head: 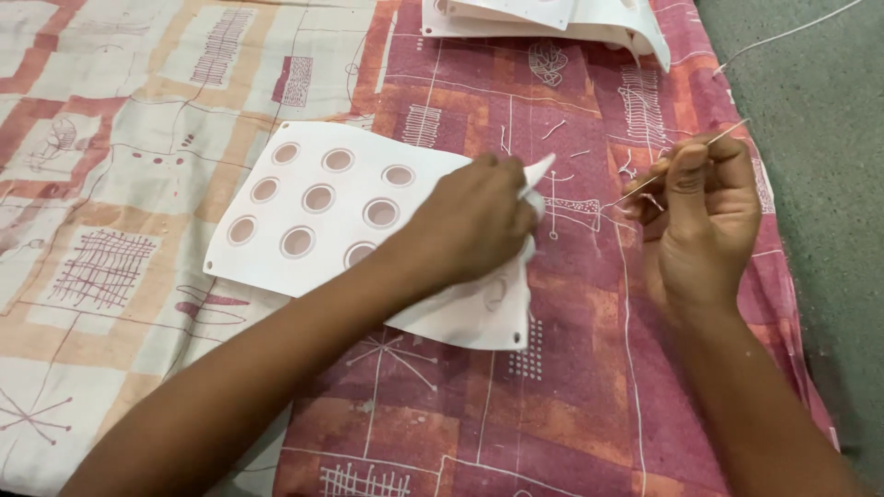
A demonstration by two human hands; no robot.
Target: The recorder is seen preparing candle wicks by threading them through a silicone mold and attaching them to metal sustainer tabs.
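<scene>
Hands working on a white sheet with round holes

Left hand (474, 221) pinches the sheet's (313, 212) edge; right hand (700, 207) grips a thin thread (737, 131) over the patterned cloth (571, 368).

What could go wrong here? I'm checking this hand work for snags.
The right hand pinches a thin needle-like tool aimed toward the left hand; a slip might prick it. The left hand lifts only the white sheet's edge, so it could crease. The thread trails off the cloth and might snag.
</scene>
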